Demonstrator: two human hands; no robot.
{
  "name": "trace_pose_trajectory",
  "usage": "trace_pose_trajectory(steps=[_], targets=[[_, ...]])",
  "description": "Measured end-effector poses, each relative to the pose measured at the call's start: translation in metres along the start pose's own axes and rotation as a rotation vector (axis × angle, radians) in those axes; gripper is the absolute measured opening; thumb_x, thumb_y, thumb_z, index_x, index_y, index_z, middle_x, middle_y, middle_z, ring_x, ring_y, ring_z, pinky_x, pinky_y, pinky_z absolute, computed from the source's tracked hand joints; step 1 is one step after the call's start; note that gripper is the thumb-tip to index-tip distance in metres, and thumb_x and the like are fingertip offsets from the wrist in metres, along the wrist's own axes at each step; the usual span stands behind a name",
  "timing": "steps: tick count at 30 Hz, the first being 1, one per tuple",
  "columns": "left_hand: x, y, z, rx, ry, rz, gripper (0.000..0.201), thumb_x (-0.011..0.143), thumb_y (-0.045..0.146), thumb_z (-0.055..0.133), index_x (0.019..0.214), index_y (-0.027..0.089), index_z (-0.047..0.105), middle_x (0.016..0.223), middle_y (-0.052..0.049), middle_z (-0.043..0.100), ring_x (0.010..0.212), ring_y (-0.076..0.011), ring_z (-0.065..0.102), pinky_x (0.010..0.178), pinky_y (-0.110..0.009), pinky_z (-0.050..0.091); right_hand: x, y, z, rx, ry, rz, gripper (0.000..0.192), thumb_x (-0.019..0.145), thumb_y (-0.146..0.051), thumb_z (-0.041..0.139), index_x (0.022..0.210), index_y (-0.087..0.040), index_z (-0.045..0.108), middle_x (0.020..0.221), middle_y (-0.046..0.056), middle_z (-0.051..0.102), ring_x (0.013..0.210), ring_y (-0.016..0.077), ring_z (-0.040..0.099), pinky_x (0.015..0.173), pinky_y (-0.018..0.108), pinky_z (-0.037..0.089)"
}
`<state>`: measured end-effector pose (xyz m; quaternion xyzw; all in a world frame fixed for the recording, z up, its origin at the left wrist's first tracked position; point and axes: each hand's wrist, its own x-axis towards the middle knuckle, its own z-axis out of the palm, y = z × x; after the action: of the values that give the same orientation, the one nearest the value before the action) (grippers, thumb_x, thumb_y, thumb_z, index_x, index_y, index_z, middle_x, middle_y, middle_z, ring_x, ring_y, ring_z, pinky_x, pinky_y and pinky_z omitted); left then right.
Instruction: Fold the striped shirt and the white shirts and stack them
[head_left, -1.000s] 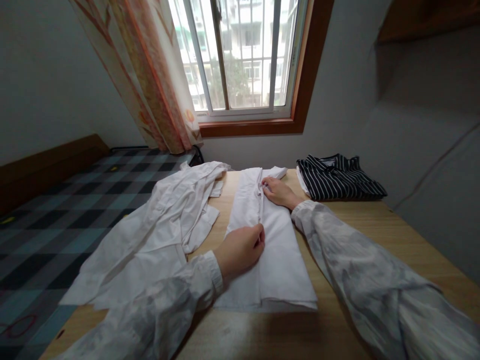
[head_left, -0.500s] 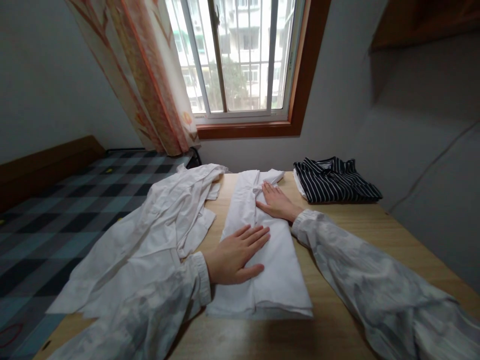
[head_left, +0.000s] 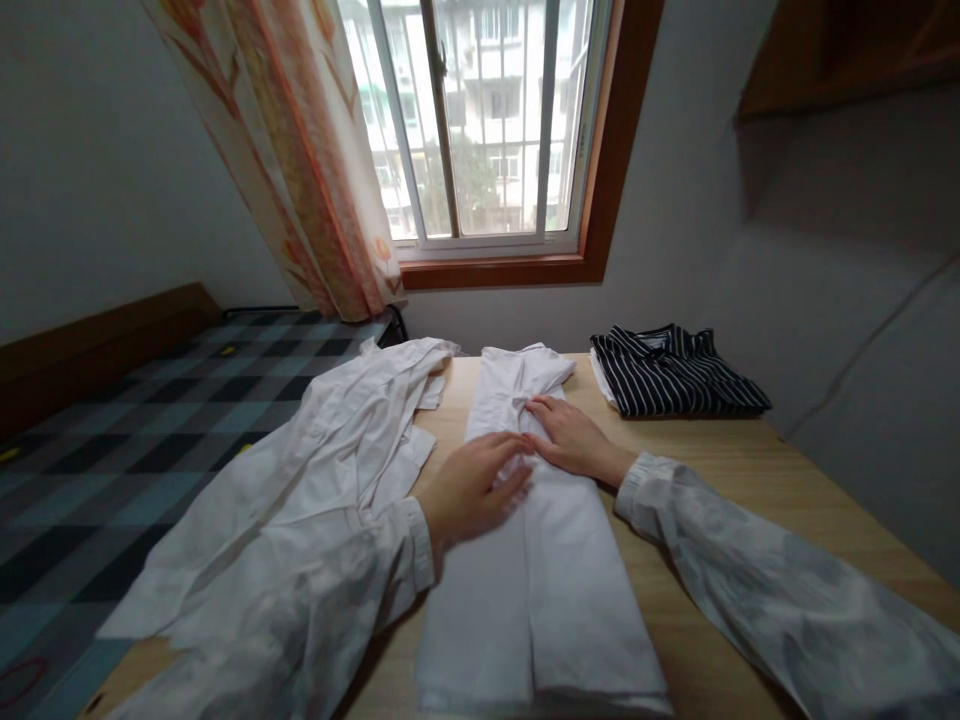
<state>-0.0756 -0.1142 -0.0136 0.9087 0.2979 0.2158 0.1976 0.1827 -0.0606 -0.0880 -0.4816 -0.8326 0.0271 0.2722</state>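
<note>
A white shirt point(head_left: 555, 590), folded into a long narrow strip, lies lengthwise on the wooden table point(head_left: 757, 480) in front of me. My left hand point(head_left: 472, 490) rests flat on its middle, fingers spread and slightly blurred. My right hand point(head_left: 574, 440) lies palm down on the shirt just beyond, its fingertips touching the left hand's fingertips near the collar end. Neither hand grips the cloth. Both arms wear pale patterned sleeves.
A crumpled white garment point(head_left: 315, 480) spreads over the table's left side and hangs off its edge. A folded black-and-white striped shirt point(head_left: 675, 370) sits at the far right. A checked bed point(head_left: 112, 430) lies left; a window point(head_left: 480, 120) and curtain point(head_left: 300, 150) stand behind.
My left hand went from pinching the shirt's centre seam to lying flat, then slid up to meet my right hand, which drew back slightly from the collar. The view shifted a little closer.
</note>
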Motion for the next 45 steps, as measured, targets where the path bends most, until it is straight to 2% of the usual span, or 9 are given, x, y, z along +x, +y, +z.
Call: trace_pose_trajectory(steps=[6,10,14,23,28,34,38,41,45], targets=[[0.053,-0.037,0.017,0.163,0.181,-0.312,0.025,0.104,0.043,0.068,0.107,0.019,0.073,0.106,-0.010,0.077,0.094,-0.0237,0.072,0.088,-0.035,0.053,0.037,0.017,0.001,0.155,0.099,0.068,0.053,0.100,-0.026,0.070,0.152,-0.018,0.063,0.146,0.017,0.073,0.129,0.0314,0.069,0.117,0.044,0.053],[0.067,-0.040,0.028,0.266,0.211,-0.418,0.032,0.100,0.049,0.073,0.087,0.021,0.068,0.092,-0.008,0.074,0.090,-0.0240,0.069,0.082,-0.034,0.046,0.053,0.026,0.010,0.177,0.070,0.066,0.020,0.103,-0.029,0.071,0.119,-0.020,0.077,0.117,0.011,0.081,0.119,0.0306,0.068,0.111,0.043,0.052],[0.066,-0.040,0.032,0.260,0.224,-0.382,0.017,0.101,0.032,0.068,0.088,0.021,0.069,0.096,-0.007,0.074,0.093,-0.0235,0.068,0.084,-0.035,0.046,0.053,0.034,0.014,0.289,0.156,0.103,0.010,0.105,-0.029,0.066,0.102,-0.022,0.073,0.100,0.007,0.077,0.108,0.0271,0.068,0.101,0.039,0.053],[0.063,-0.046,0.037,0.338,0.254,-0.292,0.026,0.113,0.033,0.059,0.096,0.020,0.073,0.107,-0.010,0.074,0.099,-0.0242,0.068,0.091,-0.038,0.048,0.052,0.047,0.004,0.390,0.240,0.091,0.013,0.106,-0.031,0.058,0.099,-0.024,0.066,0.100,0.006,0.073,0.100,0.0254,0.065,0.099,0.039,0.054],[0.066,-0.047,0.042,0.364,0.270,-0.314,0.024,0.109,0.037,0.068,0.093,0.021,0.075,0.106,-0.009,0.075,0.101,-0.0255,0.069,0.093,-0.039,0.051,0.045,0.045,0.014,0.392,0.098,-0.089,0.029,0.104,-0.031,0.065,0.131,-0.022,0.072,0.131,0.014,0.076,0.126,0.0308,0.069,0.117,0.050,0.054],[0.062,-0.038,0.042,0.458,0.212,-0.207,0.034,0.104,0.055,0.075,0.103,0.021,0.075,0.114,-0.012,0.075,0.108,-0.0310,0.071,0.098,-0.045,0.054,0.026,0.044,0.017,0.324,0.062,-0.129,0.056,0.110,-0.031,0.057,0.165,-0.022,0.058,0.173,0.018,0.055,0.164,0.0343,0.049,0.136,0.060,0.039],[0.057,-0.043,0.032,0.384,0.207,-0.126,0.026,0.110,0.046,0.066,0.112,0.022,0.075,0.119,-0.012,0.076,0.112,-0.0296,0.073,0.106,-0.046,0.056,0.012,0.042,0.014,0.245,0.071,-0.096,0.063,0.109,-0.037,0.060,0.170,-0.020,0.054,0.177,0.019,0.050,0.165,0.0369,0.047,0.137,0.062,0.039],[0.055,-0.055,0.028,0.323,0.239,-0.029,0.037,0.109,0.041,0.067,0.140,0.022,0.069,0.148,-0.014,0.071,0.136,-0.0320,0.067,0.121,-0.049,0.051,0.001,0.038,0.012,0.210,0.018,-0.081,0.064,0.110,-0.045,0.062,0.169,-0.020,0.056,0.175,0.018,0.053,0.164,0.0384,0.049,0.137,0.063,0.038],[0.054,-0.068,0.032,0.261,0.103,0.027,0.048,0.109,0.040,0.063,0.154,0.022,0.062,0.164,-0.014,0.063,0.150,-0.0327,0.061,0.130,-0.050,0.047,-0.001,0.038,0.003,0.238,-0.001,-0.050,0.048,0.112,-0.037,0.055,0.155,-0.020,0.067,0.161,0.017,0.068,0.151,0.0344,0.062,0.131,0.056,0.047]])
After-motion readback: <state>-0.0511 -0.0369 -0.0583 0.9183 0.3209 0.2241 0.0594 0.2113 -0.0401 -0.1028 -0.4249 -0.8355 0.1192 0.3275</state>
